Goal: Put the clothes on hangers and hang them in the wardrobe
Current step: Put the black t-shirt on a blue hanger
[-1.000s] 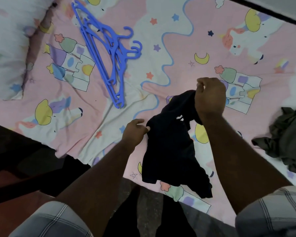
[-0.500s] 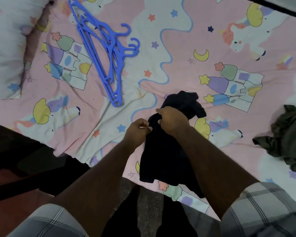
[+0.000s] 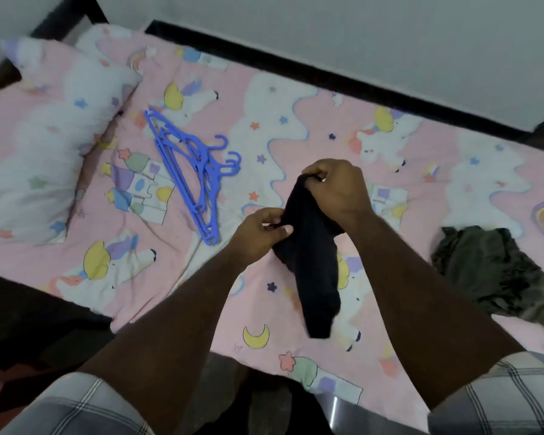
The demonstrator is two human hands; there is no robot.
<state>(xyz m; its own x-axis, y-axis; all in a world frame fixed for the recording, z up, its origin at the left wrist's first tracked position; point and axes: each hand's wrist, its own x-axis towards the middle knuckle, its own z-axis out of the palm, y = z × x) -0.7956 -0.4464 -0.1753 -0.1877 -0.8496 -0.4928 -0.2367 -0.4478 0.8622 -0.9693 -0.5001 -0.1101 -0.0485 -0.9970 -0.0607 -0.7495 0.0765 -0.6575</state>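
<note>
A black garment (image 3: 314, 265) hangs bunched above the bed, held by both hands. My right hand (image 3: 336, 186) grips its top edge, fingers curled round the fabric. My left hand (image 3: 261, 230) pinches the cloth lower on its left side. A stack of blue plastic hangers (image 3: 192, 171) lies on the pink patterned bedsheet (image 3: 264, 127) to the left of my hands, hooks pointing right. A crumpled olive-green garment (image 3: 496, 271) lies on the sheet at the right.
A pillow (image 3: 44, 146) in the same pink print sits at the left end of the bed. A dark bed frame (image 3: 358, 86) runs along the grey wall behind. The bed's near edge meets dark floor at the lower left.
My right hand has lifted from beside the left hand up to the garment's top edge, stretching the cloth. The camera has tilted up, bringing the wall and pillow into view.
</note>
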